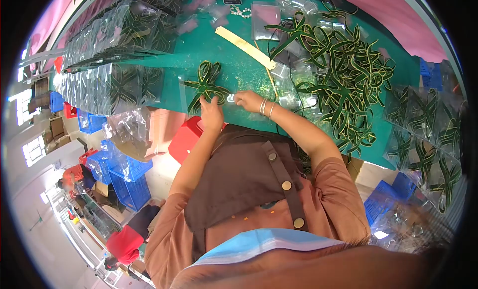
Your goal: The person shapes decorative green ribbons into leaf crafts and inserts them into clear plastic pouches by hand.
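Note:
A dark green ribbon bow (pixel 206 77) with yellow edges lies on the green table, and clear plastic shows around it. My left hand (pixel 212 114) is at the bow's lower side, thumb and forefinger set on its loops with a gap between them. Just to the right is my right hand (pixel 247 100), its fingers pinched together beside a small white glint at the plastic's edge. What these fingers hold, if anything, is too small to make out. Two bracelets (pixel 266 107) circle the right wrist.
Many loose bows (pixel 343 74) are heaped to the right. Bagged bows (pixel 119 84) stand in rows on the left, and more bagged bows (pixel 425 149) hang over the right edge. A yellowish strip (pixel 245 47) lies ahead. Blue crates (pixel 128 189) and a person in red (pixel 125 243) are at lower left.

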`<state>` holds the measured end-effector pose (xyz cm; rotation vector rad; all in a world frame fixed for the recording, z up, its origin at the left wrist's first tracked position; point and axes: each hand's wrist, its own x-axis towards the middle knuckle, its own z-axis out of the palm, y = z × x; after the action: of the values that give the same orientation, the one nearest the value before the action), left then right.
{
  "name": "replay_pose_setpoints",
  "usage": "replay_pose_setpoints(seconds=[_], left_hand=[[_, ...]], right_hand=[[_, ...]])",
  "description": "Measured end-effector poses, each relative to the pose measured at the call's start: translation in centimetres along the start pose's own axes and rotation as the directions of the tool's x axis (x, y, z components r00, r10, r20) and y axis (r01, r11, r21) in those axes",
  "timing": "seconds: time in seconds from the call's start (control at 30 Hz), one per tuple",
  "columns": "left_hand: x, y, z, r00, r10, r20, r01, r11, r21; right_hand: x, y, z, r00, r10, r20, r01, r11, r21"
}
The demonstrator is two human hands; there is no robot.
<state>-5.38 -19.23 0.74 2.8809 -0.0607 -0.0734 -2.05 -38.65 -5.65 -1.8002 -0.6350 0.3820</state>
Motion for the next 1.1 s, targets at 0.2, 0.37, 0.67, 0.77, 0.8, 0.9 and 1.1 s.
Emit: replay_pose_setpoints(seconds=[0.2, 0.37, 0.67, 0.77, 0.8, 0.9, 1.1], left_hand=[[0.8, -0.9, 0.3, 0.998, 0.007, 0.067, -0.001, 0.997, -0.083], [0.6, -0.1, 0.8, 0.999, -0.046, 0.022, 0.05, 0.978, -0.204], [0.5, -0.8, -0.4, 1.0, 0.0, 0.011, 0.002, 0.972, -0.234], [0.7, -0.8, -0.6, 0.999, 0.037, -0.011, -0.039, 0.972, -0.231], [0.8, -0.7, -0.6, 0.998, 0.054, -0.019, -0.057, 0.972, -0.227], [0.9, -0.5, -0.8, 1.0, 0.029, 0.007, -0.027, 0.974, -0.224], [0.9, 0.2, -1.0, 1.0, 0.022, -0.011, -0.024, 0.969, -0.247]], right_hand=[[0.2, 0.2, 0.4, 1.0, 0.017, -0.006, -0.017, 0.999, 0.031], [0.2, -0.1, 0.5, 0.997, -0.012, -0.077, 0.017, 0.998, 0.058], [0.3, -0.1, 0.1, 0.99, 0.029, -0.138, -0.024, 0.999, 0.034], [0.6, -0.2, 0.0, 0.993, 0.059, -0.105, -0.055, 0.997, 0.046], [0.7, -0.2, 0.1, 0.993, 0.059, -0.105, -0.054, 0.997, 0.046], [0.7, -0.1, 0.4, 0.992, 0.027, -0.123, -0.025, 1.0, 0.018], [0.8, 0.2, 0.8, 0.984, 0.034, -0.173, -0.033, 0.999, 0.009]])
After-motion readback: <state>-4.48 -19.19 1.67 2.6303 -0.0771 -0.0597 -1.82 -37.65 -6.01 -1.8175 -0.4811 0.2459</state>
